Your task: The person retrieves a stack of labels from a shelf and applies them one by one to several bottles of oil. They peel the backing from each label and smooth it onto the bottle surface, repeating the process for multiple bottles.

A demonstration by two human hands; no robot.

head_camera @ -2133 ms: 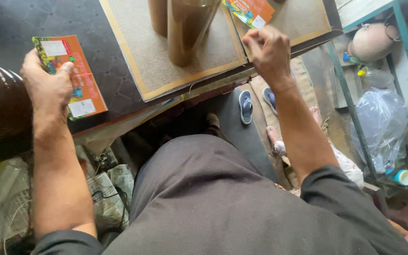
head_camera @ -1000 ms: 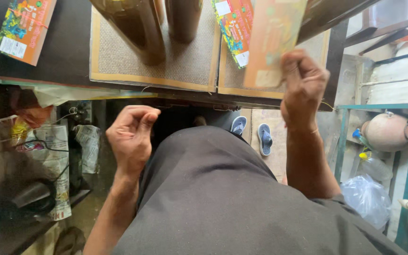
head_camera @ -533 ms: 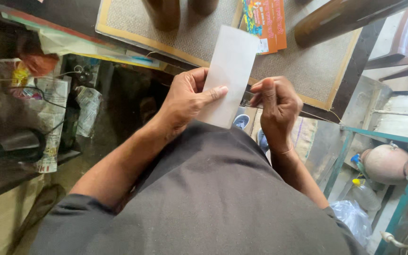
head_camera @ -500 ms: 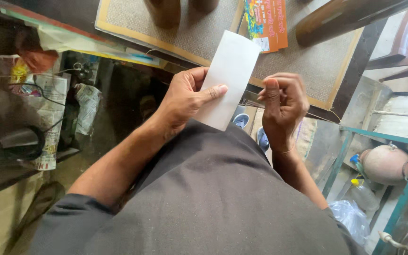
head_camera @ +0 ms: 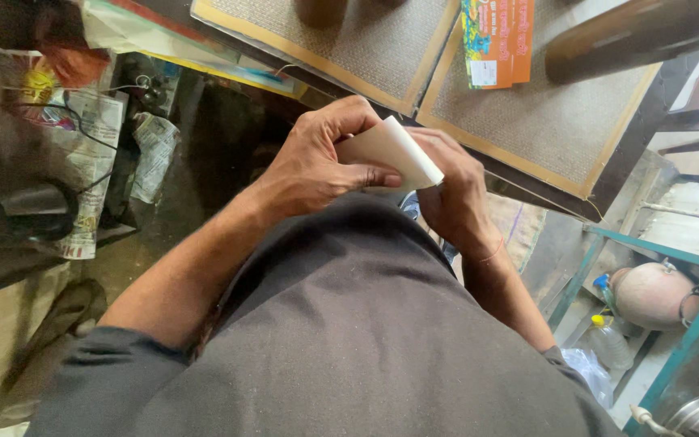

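- Beyond the hands a dark worktop is seen, on which two woven mats (head_camera: 349, 48) with yellow borders are laid side by side; the near edge of the worktop runs slantwise just past the fingers.
- Only a narrow strip of open room is left between that edge and the person's grey-clad body (head_camera: 341, 340).
- A white folded card (head_camera: 394, 150) is held in that strip, just short of the worktop's edge and above the lap.
- The left hand (head_camera: 317, 162) is clamped on the card, with the thumb pressed along its lower side and the fingers curled over its top.
- The right hand (head_camera: 455, 190) is closed on the card's right end, so both hands are brought together on it and touch.
- A colourful printed packet (head_camera: 497, 42) is laid on the right mat, well apart from the hands.
- A brown cylinder (head_camera: 633, 36) is seen lying across the far right of the worktop.
- To the left, crumpled newspaper (head_camera: 91, 162) and black cables are crowded on a lower shelf.
- To the right, a teal metal frame (head_camera: 649, 251) is stood near the right forearm, with a round clay pot (head_camera: 649, 295) and a plastic bottle (head_camera: 608, 344) beside it.
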